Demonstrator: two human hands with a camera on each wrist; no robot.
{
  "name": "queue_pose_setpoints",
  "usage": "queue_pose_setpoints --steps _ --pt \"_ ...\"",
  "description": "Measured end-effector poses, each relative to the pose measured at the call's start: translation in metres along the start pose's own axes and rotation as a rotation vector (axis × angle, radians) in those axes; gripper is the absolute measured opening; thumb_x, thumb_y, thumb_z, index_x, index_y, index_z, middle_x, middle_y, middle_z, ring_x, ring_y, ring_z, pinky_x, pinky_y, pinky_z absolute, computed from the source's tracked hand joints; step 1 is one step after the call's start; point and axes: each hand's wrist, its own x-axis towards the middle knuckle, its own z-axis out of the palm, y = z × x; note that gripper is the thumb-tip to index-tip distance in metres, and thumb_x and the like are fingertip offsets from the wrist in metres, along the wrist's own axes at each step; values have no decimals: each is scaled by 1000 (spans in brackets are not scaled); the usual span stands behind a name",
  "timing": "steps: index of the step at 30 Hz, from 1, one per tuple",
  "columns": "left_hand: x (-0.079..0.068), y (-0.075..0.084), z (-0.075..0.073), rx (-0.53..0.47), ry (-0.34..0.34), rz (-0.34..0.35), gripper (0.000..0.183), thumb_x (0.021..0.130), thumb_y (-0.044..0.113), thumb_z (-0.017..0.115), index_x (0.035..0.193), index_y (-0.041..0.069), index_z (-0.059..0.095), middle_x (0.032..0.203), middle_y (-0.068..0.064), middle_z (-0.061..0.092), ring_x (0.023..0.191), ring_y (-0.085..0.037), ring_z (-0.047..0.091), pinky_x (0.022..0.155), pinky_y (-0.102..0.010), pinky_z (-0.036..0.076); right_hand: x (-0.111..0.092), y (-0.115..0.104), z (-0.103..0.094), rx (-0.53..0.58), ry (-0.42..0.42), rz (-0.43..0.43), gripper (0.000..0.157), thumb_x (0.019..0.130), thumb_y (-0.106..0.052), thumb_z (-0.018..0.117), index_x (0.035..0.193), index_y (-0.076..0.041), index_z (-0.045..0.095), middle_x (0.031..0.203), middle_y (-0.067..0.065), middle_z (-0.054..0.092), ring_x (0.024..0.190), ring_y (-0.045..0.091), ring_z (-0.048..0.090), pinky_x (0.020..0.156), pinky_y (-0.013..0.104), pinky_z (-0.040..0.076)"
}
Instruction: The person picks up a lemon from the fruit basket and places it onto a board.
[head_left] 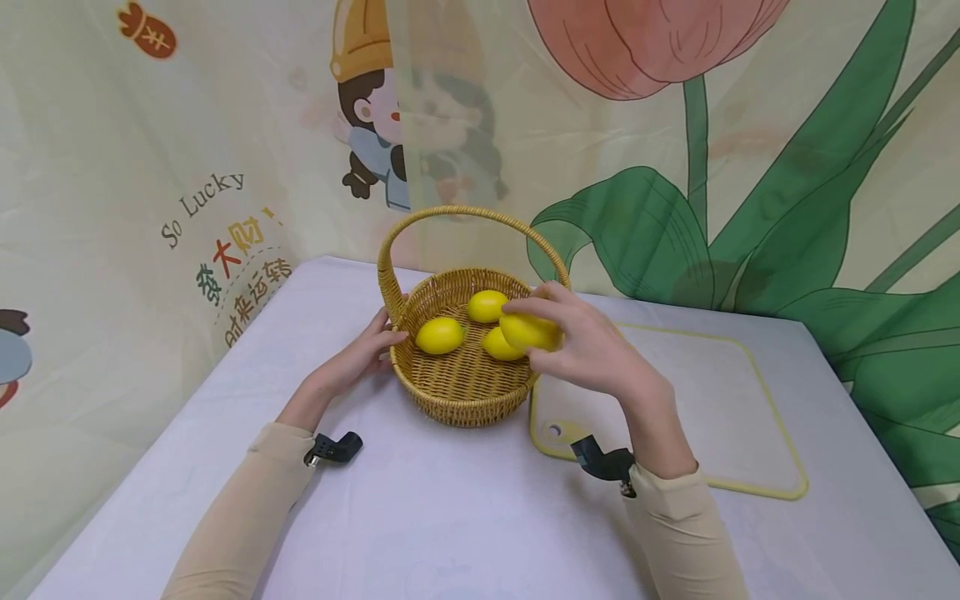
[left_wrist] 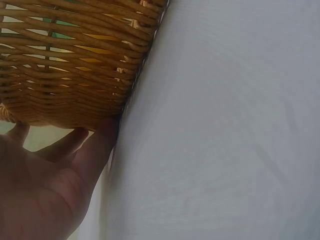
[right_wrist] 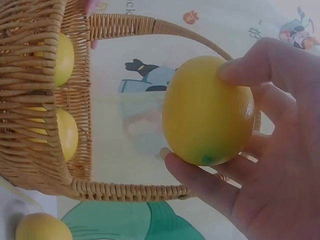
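My right hand (head_left: 581, 342) pinches a yellow lemon (right_wrist: 207, 112) between thumb and fingers, held over the right side of a round wicker basket (head_left: 468, 410). Its small green end shows in the right wrist view. Inside the basket lie three more lemons: one at the left (head_left: 441, 336), one toward the back (head_left: 487, 307), and one (head_left: 498, 345) partly behind the held lemon. My left hand (head_left: 362, 352) grips the basket's left side by the foot of its tall handle. From below, the left wrist view shows fingers (left_wrist: 102, 135) against the woven wall.
A white cutting board (head_left: 675, 400) with a yellow rim lies right of the basket. Another lemon (right_wrist: 42, 229) sits outside the basket, hidden from the head view. White cloth (head_left: 435, 517) covers the table. A printed curtain (head_left: 480, 125) hangs close behind it.
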Motion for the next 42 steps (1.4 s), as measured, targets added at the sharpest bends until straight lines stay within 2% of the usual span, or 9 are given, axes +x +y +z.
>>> queue_pose_setpoints --steps 7,12,19,24,34,42 --pt "0 1 0 4 1 1 71 104 32 41 159 40 -4 169 -10 0 152 -39 19 118 -61 27 -6 2 -12 11 16 37 53 81 -13 64 128 -38 63 116 -9 53 98 15 51 71 35 49" --pt "-1 1 1 2 0 -5 71 103 33 42 158 42 -3 169 -9 0 151 -39 21 118 -61 27 -10 5 -19 35 33 43 55 80 -11 65 128 -36 63 114 -6 53 97 16 50 71 36 49" --pt "-2 1 0 0 2 -9 71 103 35 44 157 44 -1 169 -9 1 152 -39 19 119 -61 25 -15 11 -28 41 82 30 52 80 -7 64 126 -33 65 115 -7 54 97 14 52 74 36 49" --pt "-3 1 0 -3 1 -10 71 103 35 44 157 46 -1 169 -8 0 152 -39 19 120 -61 24 -20 13 -36 54 117 62 53 80 -5 63 123 -34 66 116 -9 55 98 13 52 75 37 47" --pt "-2 0 0 3 6 -15 70 103 34 42 157 46 -2 169 -7 0 152 -38 20 120 -61 24 -28 20 -48 -14 172 113 52 82 -6 63 126 -32 66 110 -8 57 93 10 49 69 28 43" --pt "-1 0 0 6 4 -10 71 103 34 43 157 44 -2 169 -7 -1 152 -39 21 119 -60 26 -30 32 -53 -66 201 185 50 82 -9 63 129 -26 65 114 -2 57 98 15 48 74 33 42"
